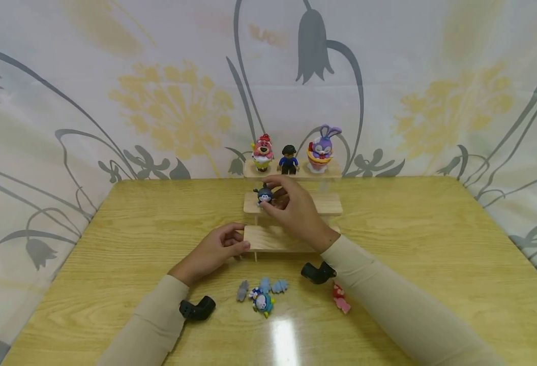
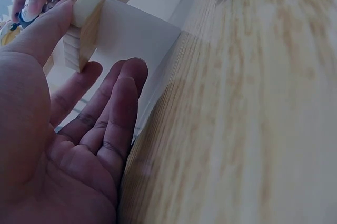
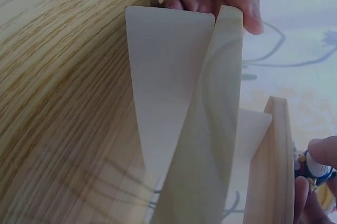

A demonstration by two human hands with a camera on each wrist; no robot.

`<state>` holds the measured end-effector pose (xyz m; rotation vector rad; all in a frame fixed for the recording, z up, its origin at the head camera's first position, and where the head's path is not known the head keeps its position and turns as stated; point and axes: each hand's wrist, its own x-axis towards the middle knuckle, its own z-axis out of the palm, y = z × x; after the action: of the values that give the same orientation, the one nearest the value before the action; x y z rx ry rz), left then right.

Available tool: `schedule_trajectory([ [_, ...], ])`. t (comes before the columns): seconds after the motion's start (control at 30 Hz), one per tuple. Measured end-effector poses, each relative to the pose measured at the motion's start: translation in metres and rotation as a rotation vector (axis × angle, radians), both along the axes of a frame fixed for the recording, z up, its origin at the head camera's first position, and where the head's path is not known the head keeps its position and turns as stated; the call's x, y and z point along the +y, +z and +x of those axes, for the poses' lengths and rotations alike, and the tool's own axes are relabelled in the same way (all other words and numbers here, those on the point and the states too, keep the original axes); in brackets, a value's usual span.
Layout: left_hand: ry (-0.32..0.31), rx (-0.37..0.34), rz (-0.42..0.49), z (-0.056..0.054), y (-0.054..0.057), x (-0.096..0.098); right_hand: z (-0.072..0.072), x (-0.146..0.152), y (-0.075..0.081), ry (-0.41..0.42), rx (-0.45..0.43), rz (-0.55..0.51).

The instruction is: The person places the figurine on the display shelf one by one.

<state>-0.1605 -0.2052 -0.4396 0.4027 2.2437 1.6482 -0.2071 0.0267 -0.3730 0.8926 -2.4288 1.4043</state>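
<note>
A small figurine (image 1: 264, 195) with a dark blue head is pinched between the thumb and fingers of my right hand (image 1: 299, 209). It stands at the left end of the middle step of a three-step wooden display shelf (image 1: 268, 239). In the right wrist view the figurine (image 3: 318, 170) shows at that step's edge, partly covered by fingers. My left hand (image 1: 215, 251) grips the left end of the lowest step; in the left wrist view its thumb and index finger hold the board end (image 2: 79, 48), while the other fingers stay loosely curved below.
On the top step stand a red-pink bear figurine (image 1: 263, 152), a toy man in blue (image 1: 289, 160) and a purple rabbit figurine (image 1: 322, 150). Before the shelf lie several small blue-grey figurines (image 1: 265, 284), a teal figurine (image 1: 263, 303) and a red-pink figurine (image 1: 340, 300). A patterned cloth hangs behind.
</note>
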Motion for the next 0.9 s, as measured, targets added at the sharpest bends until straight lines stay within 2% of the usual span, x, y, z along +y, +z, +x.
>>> schedule_trajectory([
  [0.63,0.007,-0.005,-0.03,-0.001,0.003,-0.001,-0.003,0.0,0.003,-0.016,-0.046,0.036],
  [0.9,0.004,0.002,-0.009,-0.001,0.002,-0.001,-0.001,0.008,0.003,0.032,-0.067,-0.061],
])
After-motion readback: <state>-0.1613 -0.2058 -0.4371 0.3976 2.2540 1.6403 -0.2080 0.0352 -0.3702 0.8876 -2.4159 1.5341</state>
